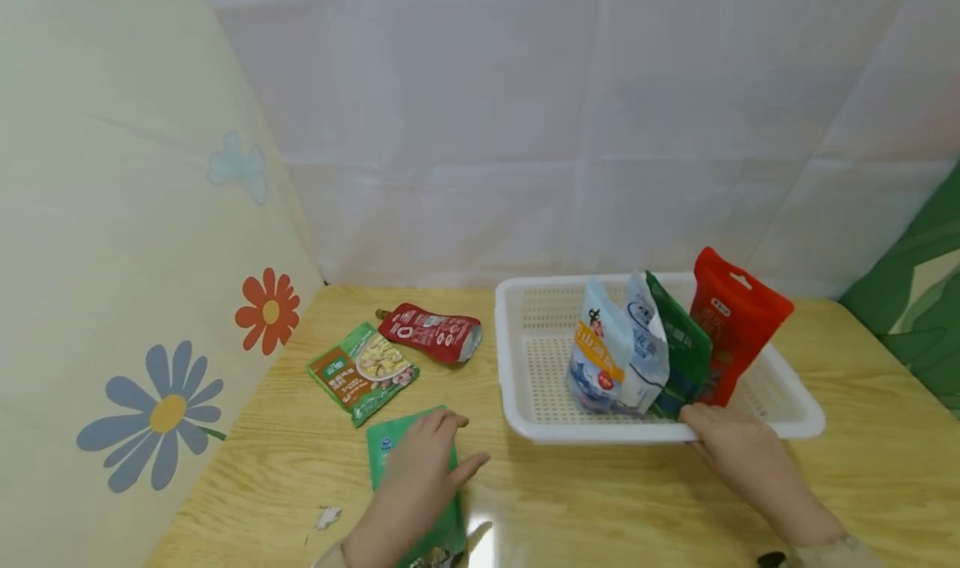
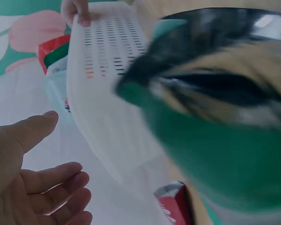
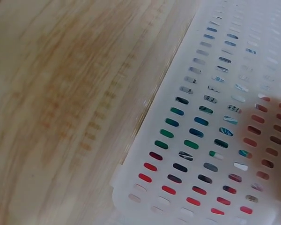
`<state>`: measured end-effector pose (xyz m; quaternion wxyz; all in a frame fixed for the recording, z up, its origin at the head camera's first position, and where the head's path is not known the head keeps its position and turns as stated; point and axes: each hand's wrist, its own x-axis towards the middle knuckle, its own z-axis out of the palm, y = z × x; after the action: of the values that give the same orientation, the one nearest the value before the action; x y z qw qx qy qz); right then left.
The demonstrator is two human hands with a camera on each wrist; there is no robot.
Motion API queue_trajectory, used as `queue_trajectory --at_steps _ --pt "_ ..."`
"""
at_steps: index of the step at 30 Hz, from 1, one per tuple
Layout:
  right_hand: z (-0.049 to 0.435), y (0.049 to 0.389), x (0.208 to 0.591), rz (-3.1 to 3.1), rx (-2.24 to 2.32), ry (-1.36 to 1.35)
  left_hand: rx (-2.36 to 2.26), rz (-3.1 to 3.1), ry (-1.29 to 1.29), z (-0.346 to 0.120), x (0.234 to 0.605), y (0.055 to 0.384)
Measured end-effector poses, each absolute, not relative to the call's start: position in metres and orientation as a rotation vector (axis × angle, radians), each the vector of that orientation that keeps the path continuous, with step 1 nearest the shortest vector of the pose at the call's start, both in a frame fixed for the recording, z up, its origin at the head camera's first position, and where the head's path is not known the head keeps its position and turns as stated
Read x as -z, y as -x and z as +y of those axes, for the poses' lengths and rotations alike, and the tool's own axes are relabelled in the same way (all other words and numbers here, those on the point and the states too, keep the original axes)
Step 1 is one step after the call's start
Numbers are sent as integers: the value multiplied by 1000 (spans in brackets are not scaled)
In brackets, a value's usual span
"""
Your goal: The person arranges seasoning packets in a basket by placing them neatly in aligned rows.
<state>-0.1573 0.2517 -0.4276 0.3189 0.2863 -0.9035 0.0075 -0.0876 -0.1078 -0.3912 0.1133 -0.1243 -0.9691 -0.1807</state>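
Note:
My left hand (image 1: pixel 422 460) is over a flat green pouch (image 1: pixel 447 525) at the front of the table, its thumb spread away from the fingers. In the left wrist view the fingers bend loosely around nothing, and the pouch's silvery end looms blurred and close. My right hand (image 1: pixel 738 451) grips the front rim of a white plastic basket (image 1: pixel 600 435), fingers over the edge. Standing in the basket are a blue-and-orange bag (image 1: pixel 597 356), a pale bag (image 1: pixel 645 351), a dark green bag (image 1: pixel 684 347) and a red bag (image 1: pixel 735 322), which leans right.
Left of the basket lie a dark red spouted pouch (image 1: pixel 431 332) and a green-and-brown food packet (image 1: pixel 363 372). A torn white patch (image 1: pixel 327 516) marks the wooden table near the left hand. A pale cloth wall (image 1: pixel 465 135) rises behind the table.

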Motion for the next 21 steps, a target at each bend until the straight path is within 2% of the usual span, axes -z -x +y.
queue_trajectory --at_steps 9,21 --pt "252 158 428 -2361 -21 -746 514 -2981 136 -137 420 76" --pt "252 157 427 -2359 -32 -756 393 -3166 -246 -145 432 71"
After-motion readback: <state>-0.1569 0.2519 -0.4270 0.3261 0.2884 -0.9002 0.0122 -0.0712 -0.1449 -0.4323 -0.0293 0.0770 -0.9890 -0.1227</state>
